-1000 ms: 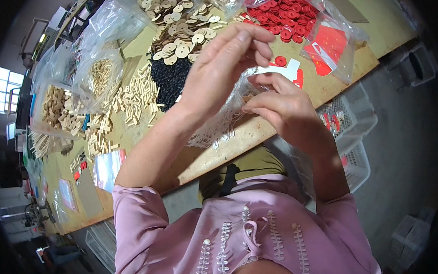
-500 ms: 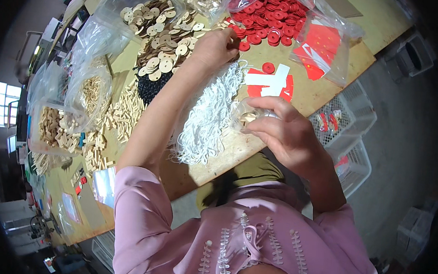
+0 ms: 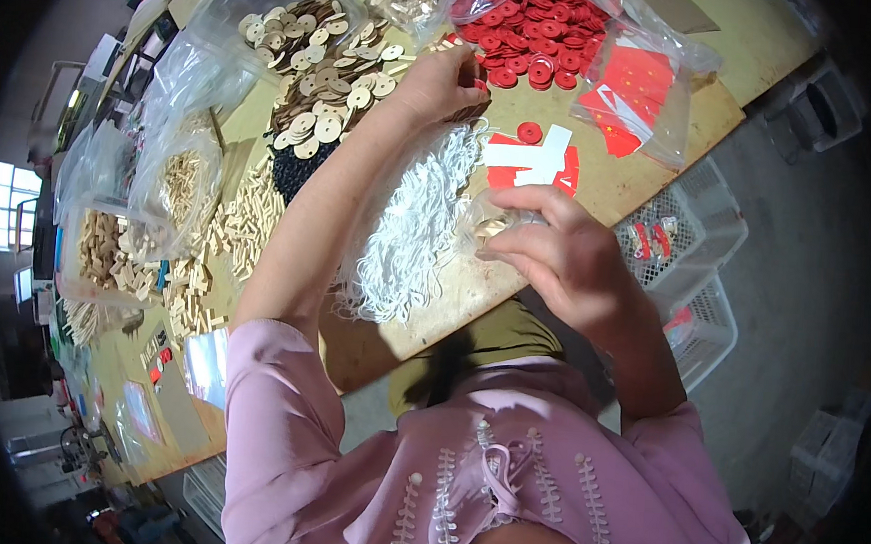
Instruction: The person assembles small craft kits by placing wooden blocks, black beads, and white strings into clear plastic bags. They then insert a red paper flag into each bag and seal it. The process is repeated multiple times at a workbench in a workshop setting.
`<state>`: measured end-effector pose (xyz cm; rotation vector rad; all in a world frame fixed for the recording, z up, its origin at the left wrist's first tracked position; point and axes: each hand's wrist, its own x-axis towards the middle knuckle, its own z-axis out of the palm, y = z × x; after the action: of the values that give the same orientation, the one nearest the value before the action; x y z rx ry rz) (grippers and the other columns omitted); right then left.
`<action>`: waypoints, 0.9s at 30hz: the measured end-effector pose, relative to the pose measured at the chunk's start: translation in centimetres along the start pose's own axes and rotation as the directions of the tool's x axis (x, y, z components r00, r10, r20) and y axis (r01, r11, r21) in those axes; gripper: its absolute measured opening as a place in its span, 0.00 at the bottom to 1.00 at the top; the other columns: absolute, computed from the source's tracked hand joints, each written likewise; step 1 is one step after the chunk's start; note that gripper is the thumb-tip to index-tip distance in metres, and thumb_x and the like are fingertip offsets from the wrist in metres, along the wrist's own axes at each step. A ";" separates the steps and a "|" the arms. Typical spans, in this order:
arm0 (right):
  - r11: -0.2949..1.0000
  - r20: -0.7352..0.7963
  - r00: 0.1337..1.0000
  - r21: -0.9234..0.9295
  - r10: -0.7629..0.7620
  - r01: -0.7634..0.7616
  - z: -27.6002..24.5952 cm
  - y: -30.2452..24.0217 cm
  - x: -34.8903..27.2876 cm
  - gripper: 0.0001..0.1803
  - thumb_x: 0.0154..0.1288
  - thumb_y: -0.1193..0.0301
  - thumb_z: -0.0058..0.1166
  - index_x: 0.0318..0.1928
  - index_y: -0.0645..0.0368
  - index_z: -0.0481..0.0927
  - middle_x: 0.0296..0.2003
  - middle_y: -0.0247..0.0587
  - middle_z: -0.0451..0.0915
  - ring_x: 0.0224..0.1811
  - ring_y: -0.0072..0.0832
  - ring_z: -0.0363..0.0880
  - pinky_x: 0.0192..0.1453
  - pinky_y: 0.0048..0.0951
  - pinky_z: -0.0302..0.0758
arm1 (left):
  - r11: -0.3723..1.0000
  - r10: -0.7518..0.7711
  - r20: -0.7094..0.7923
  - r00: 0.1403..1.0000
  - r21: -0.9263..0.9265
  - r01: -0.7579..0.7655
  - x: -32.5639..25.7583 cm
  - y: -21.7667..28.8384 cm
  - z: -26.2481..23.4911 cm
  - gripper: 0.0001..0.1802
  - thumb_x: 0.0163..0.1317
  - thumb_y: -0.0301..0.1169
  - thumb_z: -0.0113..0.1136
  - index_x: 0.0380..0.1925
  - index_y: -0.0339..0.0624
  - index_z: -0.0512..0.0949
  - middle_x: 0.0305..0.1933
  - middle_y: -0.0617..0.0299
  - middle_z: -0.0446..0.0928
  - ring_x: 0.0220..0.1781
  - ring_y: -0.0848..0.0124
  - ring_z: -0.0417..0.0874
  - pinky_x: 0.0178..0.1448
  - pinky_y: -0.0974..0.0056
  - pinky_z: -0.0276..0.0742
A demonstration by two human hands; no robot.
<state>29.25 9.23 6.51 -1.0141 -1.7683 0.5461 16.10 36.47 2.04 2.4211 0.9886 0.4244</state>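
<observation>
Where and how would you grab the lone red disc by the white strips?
I'd pinch the red disc by opposite edges of its rim, coming from straight above. It lies flat, apart from the red pile, so its round edge looks reachable. The white strips lie close by, so a vertical approach would probably disturb them less than a sideways one.

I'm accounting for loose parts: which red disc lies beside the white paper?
The lone red disc, in the inner corner of the white paper. Most others crowd together in the red heap, farther from the right hand.
</observation>
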 end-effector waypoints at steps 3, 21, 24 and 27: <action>0.990 0.052 0.993 -0.098 0.109 -0.103 -0.4 -0.9 0.5 0.11 0.61 0.84 0.66 0.42 0.60 0.88 0.55 0.50 0.82 0.52 0.41 0.86 0.53 0.34 0.83 | 0.920 -0.090 0.042 0.995 -0.380 0.099 -1.9 0.7 -2.0 0.16 0.58 0.36 0.78 0.38 0.39 0.83 0.35 0.61 0.86 0.37 0.72 0.86 0.44 0.63 0.81; 0.998 0.259 0.965 -0.044 0.043 -0.033 3.3 -7.5 -1.2 0.10 0.64 0.79 0.66 0.46 0.63 0.87 0.55 0.51 0.80 0.55 0.41 0.84 0.57 0.37 0.82 | 0.907 0.002 -0.103 0.995 -0.419 -0.045 -26.7 14.7 -7.7 0.12 0.61 0.23 0.71 0.45 0.38 0.82 0.36 0.61 0.83 0.32 0.78 0.81 0.38 0.69 0.80; 0.997 0.277 0.961 -0.069 -0.012 0.032 3.8 -8.3 -1.6 0.10 0.63 0.79 0.66 0.45 0.62 0.88 0.57 0.50 0.80 0.56 0.42 0.84 0.58 0.35 0.82 | 0.796 -0.080 -0.166 0.983 -0.605 -0.037 -29.0 14.8 -8.1 0.12 0.65 0.20 0.67 0.48 0.36 0.82 0.41 0.63 0.84 0.38 0.79 0.83 0.45 0.71 0.81; 0.998 0.288 0.958 -0.051 -0.012 0.028 4.5 -9.1 -1.8 0.10 0.63 0.80 0.66 0.45 0.62 0.89 0.57 0.50 0.81 0.56 0.40 0.85 0.58 0.34 0.82 | 0.707 -0.235 -0.331 0.914 -0.704 -0.073 -31.1 13.4 -7.9 0.09 0.70 0.19 0.63 0.49 0.34 0.82 0.42 0.65 0.83 0.46 0.80 0.82 0.52 0.72 0.78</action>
<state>21.89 3.08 10.41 -0.9913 -2.0579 0.6622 -1.37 8.39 12.82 1.5989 0.8653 1.0836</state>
